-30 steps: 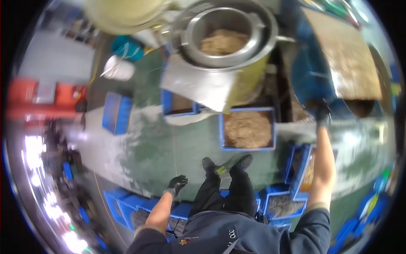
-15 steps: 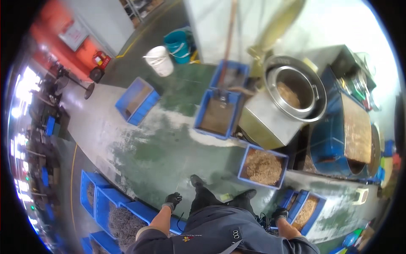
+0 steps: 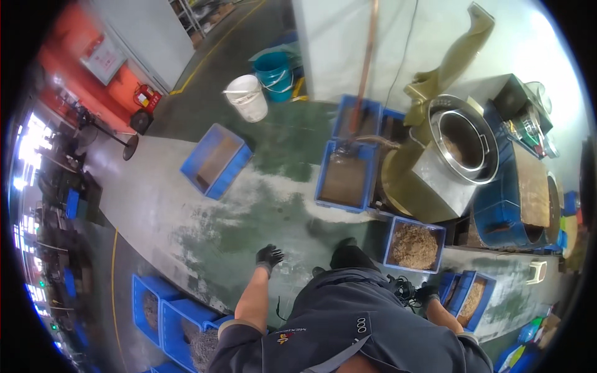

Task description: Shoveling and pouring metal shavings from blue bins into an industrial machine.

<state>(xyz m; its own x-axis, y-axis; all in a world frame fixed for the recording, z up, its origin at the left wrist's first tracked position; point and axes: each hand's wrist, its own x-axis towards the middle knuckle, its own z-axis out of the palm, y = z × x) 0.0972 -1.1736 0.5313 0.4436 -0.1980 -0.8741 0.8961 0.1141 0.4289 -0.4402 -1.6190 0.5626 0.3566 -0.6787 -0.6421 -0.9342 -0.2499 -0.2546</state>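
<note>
My left hand [image 3: 270, 256], in a dark glove, hangs over the green and grey floor with its fingers apart and nothing in it. Close by my right side is my right hand [image 3: 427, 293], also gloved; its fingers are too dark and small to make out. Beside it are some black gear with cables [image 3: 404, 290] at my waist and a blue bin [image 3: 489, 303] of tan, chip-like material. A blue bin [image 3: 442, 252] heaped with similar material stands ahead of that hand. Beyond it is a machine with a round metal drum [image 3: 463, 142], with some brownish material inside.
A blue bin [image 3: 243, 171] lies ahead on the left, near a white bucket [image 3: 256, 110] and a teal bucket [image 3: 273, 68]. A long-handled tool [image 3: 365, 59] stands in blue bins [image 3: 319, 193] by the wall. Blue crates [image 3: 163, 329] holding dark, wiry-looking material line my lower left.
I have stepped forward and leftward across the floor. My left hand has swung forward, its fingers spreading. The bins at my lower left have slid back in view.
</note>
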